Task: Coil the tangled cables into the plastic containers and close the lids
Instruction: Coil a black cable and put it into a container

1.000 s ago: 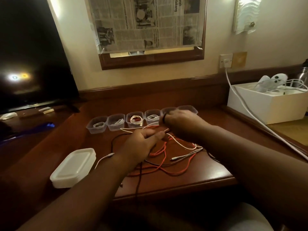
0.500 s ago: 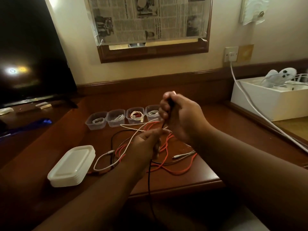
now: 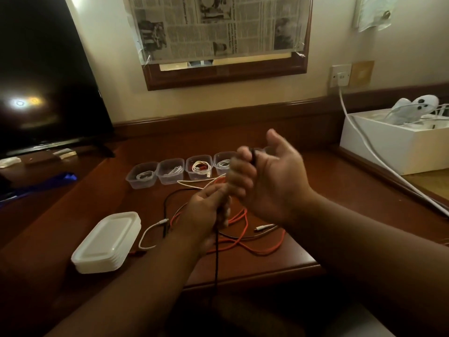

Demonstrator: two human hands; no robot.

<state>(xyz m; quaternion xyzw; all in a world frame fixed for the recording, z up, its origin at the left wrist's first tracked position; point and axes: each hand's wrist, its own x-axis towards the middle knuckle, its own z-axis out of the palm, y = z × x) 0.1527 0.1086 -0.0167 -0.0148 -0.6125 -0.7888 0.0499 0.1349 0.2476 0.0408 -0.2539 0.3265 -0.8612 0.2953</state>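
A black cable (image 3: 216,259) runs from my left hand (image 3: 206,210) down over the table's front edge. My left hand grips it low; my right hand (image 3: 269,181) is raised just above, its blurred fingers curled round the cable's upper part with the thumb up. Under the hands lies a tangle of an orange cable (image 3: 255,249) and white cables (image 3: 148,237). A row of clear plastic containers (image 3: 142,176) stands behind, several holding coiled cables. A stack of white lids (image 3: 107,242) lies at the front left.
A dark TV screen (image 3: 43,76) stands at the left. At the right sits a white box (image 3: 398,147) with white items in it, and a thick white cord (image 3: 364,144) runs from the wall socket (image 3: 340,75) along the table edge. A framed newspaper hangs on the wall.
Both hands lifted off the tangle with the black cable. My right hand rose, turned and spread its thumb, while the left stayed below gripping the cable.
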